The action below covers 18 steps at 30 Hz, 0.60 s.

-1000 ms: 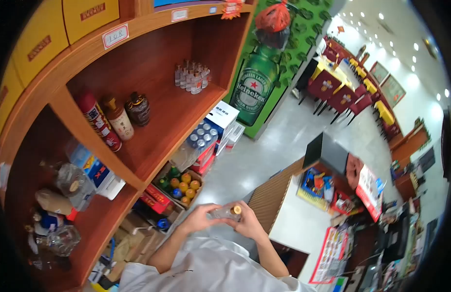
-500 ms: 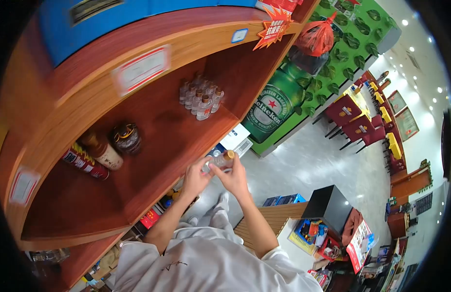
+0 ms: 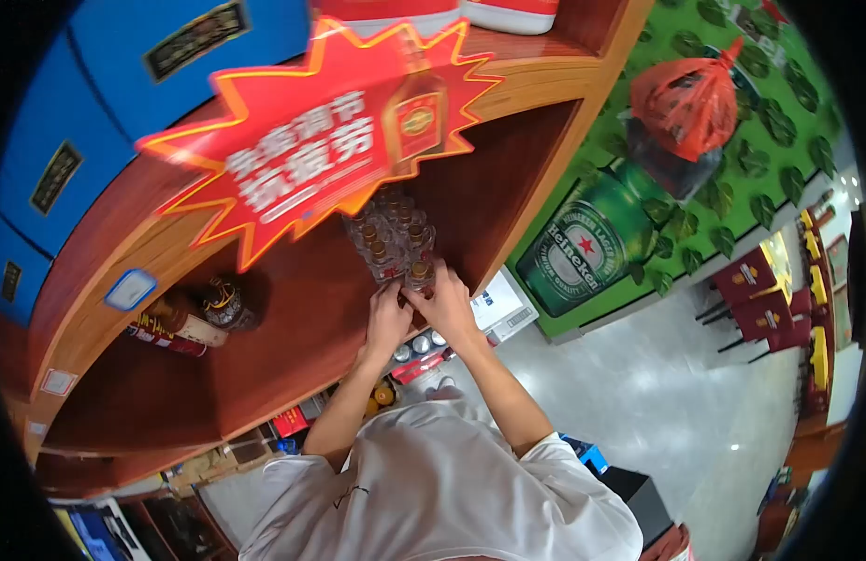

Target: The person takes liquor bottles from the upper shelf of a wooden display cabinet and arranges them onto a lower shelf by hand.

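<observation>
A small clear bottle (image 3: 420, 274) with a gold-coloured cap is pinched between the thumb and fingers of the right hand (image 3: 448, 307). It is held upright at the near end of a cluster of similar small bottles (image 3: 388, 236), toward the right end of a wooden shelf (image 3: 302, 346). The left hand (image 3: 389, 320) is placed just beside it, near the shelf's front edge, with the fingers curled; whether anything is gripped by them cannot be told, since the fingertips are hidden. Both forearms are stretched forward from the short sleeves of a white shirt (image 3: 452, 477).

Part of the cluster is covered from view by a red starburst sign (image 3: 311, 150), which is fixed to the upper shelf edge. Blue boxes (image 3: 115, 89) are lined up above, to the left. Farther left on the same shelf as the cluster, a dark bottle (image 3: 229, 304), a pale bottle (image 3: 197, 327) and a red can (image 3: 167, 343) are set close together.

To the right, a green panel (image 3: 555, 323) is printed with a large beer bottle (image 3: 584, 248), and a red plastic bag (image 3: 685, 105) is seen in front of its upper part. Below the shelf, a white box (image 3: 504, 305) and metal-topped cans (image 3: 420, 346) are stacked. Dark red chairs (image 3: 762, 316) are seen far right.
</observation>
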Each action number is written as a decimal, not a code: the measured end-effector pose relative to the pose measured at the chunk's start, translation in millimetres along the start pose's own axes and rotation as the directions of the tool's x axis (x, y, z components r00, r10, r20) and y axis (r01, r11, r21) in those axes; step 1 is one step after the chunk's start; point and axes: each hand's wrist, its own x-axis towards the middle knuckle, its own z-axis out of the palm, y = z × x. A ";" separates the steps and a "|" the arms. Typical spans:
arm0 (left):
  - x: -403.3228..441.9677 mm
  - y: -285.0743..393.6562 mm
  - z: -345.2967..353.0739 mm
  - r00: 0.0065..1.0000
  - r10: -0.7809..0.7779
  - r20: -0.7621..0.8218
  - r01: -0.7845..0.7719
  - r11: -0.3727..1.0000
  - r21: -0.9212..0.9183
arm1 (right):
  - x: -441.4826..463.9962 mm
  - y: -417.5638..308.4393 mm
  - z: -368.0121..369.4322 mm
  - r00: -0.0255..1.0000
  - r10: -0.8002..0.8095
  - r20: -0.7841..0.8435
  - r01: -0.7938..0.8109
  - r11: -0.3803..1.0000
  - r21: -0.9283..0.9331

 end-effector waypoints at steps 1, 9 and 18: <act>2.1 -3.9 7.0 1.000 -0.018 -0.005 0.018 1.000 0.021 | 3.8 4.7 -2.1 0.999 0.019 0.041 -0.021 0.998 0.064; 12.8 17.9 25.6 0.979 -0.199 -0.047 0.200 0.980 0.022 | -24.5 18.7 -31.7 0.985 -0.106 0.139 0.069 0.966 0.249; 4.9 12.7 50.8 0.942 -0.216 -0.257 0.227 0.974 0.014 | -19.7 56.9 -12.0 0.956 -0.131 0.263 0.067 0.969 0.237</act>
